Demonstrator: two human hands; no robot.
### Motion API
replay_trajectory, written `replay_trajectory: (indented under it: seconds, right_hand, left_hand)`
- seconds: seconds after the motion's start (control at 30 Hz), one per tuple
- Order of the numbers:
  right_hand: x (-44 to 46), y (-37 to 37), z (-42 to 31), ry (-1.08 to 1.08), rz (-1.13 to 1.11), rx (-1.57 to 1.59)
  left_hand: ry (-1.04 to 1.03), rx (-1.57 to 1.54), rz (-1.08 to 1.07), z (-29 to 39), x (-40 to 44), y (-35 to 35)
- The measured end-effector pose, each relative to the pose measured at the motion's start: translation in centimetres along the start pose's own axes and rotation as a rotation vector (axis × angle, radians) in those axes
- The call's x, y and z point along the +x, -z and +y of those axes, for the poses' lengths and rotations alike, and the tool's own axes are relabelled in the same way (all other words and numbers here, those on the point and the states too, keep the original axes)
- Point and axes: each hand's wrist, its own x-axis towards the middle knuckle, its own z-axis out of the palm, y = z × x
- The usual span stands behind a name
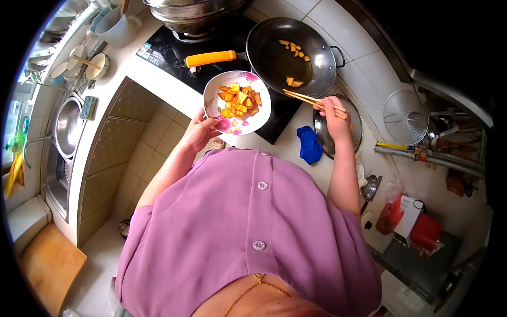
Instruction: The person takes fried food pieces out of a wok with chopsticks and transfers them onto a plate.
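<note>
Holding one plate [262, 112] is the left hand [199, 130] (right hand [337, 119]: two chopsticks [307, 98]).

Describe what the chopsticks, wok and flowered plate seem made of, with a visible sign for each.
Chopsticks: probably plain bamboo or wood, given their tan colour.
Wok: smooth dark metal, judging by its sheen.
Plate: perhaps glazed ceramic; white, glossy surface.

At the top edge, a large steel pot [195, 16]. At left, a pale bowl [99, 68] with a light stick lying in it; near that, a sponge [88, 108] beside a round steel basin [68, 128]. At lower left, a wooden board [52, 267]. At right, a crumpled blue cloth [309, 145] on the desk [286, 141], a round wire strainer [405, 117], and a white box [409, 215].
</note>
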Motion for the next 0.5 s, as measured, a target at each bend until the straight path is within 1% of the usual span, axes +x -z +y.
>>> replay_trajectory:
  seconds: [0.03,0.07,0.1,0.17,0.2,0.23,0.3,0.33,0.43,0.5]
  right_hand:
    - [-0.2,-0.2,-0.4,0.016,0.016,0.032]
    - [-0.5,-0.4,-1.0,0.028,0.067,0.133]
    - [-0.8,-0.8,-1.9,0.026,0.067,0.134]
    - [-1.7,-2.0,-3.8,0.104,-0.018,0.329]
    - [-2.0,-2.9,-3.7,0.124,-0.094,0.334]
    - [-2.4,-4.0,-3.7,0.068,-0.14,0.331]
    - [-3.0,-5.4,-4.2,0.093,-0.206,0.325]
    - [-2.9,-5.1,-4.1,0.094,-0.2,0.319]
    - [-1.6,-3.0,-3.3,0.113,-0.054,0.35]
    - [-0.2,-1.4,-2.1,0.1,0.045,0.122]
  left_hand:
    - [-0.001,0.0,0.0,0.0,0.1,0.0]
    - [0.0,0.002,-0.01,0.1,0.0,0.0]
    - [0.003,0.005,-0.02,0.0,0.0,0.1]
    - [0.009,0.024,-0.022,0.0,0.1,0.2]
    - [0.011,0.039,-0.02,0.0,0.1,0.2]
    - [0.011,0.04,-0.023,0.0,0.0,0.2]
    - [0.002,0.024,-0.013,-0.1,0.0,0.0]
    - [0.004,0.024,-0.021,-0.1,0.1,0.1]
    - [0.019,0.047,-0.005,-0.1,0.2,0.4]
    - [0.004,0.039,0.007,-0.2,0.2,0.3]
